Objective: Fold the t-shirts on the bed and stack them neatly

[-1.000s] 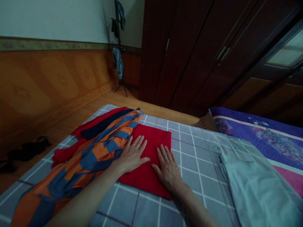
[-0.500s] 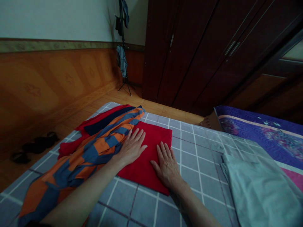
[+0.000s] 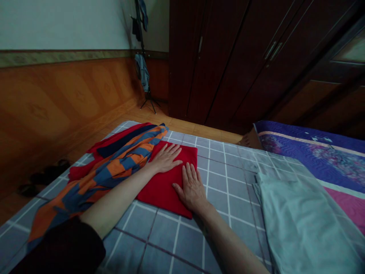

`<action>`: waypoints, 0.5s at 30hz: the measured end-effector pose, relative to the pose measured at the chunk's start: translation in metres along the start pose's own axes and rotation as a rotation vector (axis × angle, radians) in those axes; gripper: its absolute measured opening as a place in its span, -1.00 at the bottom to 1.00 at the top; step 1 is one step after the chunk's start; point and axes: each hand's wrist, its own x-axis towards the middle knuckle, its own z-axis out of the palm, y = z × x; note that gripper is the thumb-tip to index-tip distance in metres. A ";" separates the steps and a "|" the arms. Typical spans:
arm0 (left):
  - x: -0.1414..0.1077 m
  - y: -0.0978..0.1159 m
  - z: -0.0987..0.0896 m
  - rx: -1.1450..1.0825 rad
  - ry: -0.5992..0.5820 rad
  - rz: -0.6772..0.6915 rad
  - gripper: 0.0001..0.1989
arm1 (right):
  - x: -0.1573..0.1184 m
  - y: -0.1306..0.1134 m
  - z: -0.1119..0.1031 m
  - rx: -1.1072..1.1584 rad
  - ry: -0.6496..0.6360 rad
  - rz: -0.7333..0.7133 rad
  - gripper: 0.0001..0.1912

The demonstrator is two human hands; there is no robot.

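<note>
The left forearm (image 3: 122,198) reaches in from the near left, the right forearm (image 3: 228,238) from the near right. The left hand (image 3: 164,160) lies palm down, fingers straight and slightly spread toward the far right, thumb out to the right. The right hand (image 3: 193,189), a little nearer, is also palm down, fingers extended toward the far side, thumb angled left; the two hands are close but apart.

Legible text: none. We read no lettering, number, brand or sign on the red cloth (image 3: 162,190) toward 7 o'clock, the orange-and-blue cloth (image 3: 114,169) at 8, the pale green cloth (image 3: 302,217) at 4, or the dark wardrobe (image 3: 225,49) at 1. Pale marks (image 3: 322,139) on the purple bedding (image 3: 302,148), 3 o'clock: unreadable to us.
</note>
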 end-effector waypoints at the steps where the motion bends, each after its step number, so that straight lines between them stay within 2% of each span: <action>1: -0.005 -0.011 -0.001 0.016 0.007 -0.049 -0.38 | 0.000 0.000 -0.001 0.004 -0.002 0.004 -0.22; 4: -0.025 -0.026 -0.011 0.032 0.013 -0.142 -0.40 | 0.000 -0.001 0.000 0.025 0.008 0.014 -0.23; 6: -0.043 -0.016 -0.019 0.039 0.027 -0.115 -0.41 | -0.001 0.000 0.001 0.039 0.020 0.019 -0.23; 9: -0.074 0.021 -0.023 0.034 0.040 0.047 -0.40 | -0.001 0.001 0.003 0.052 0.024 0.012 -0.23; 11: -0.095 0.040 -0.019 0.023 0.008 0.140 -0.37 | -0.002 0.001 0.004 0.057 0.024 0.006 -0.23; 13: -0.114 0.043 -0.013 0.024 -0.010 0.141 -0.37 | -0.002 0.001 0.003 0.060 0.023 0.010 -0.23; 15: -0.128 0.031 -0.010 0.046 0.005 0.048 -0.41 | -0.002 0.001 0.003 0.060 0.019 0.020 -0.23</action>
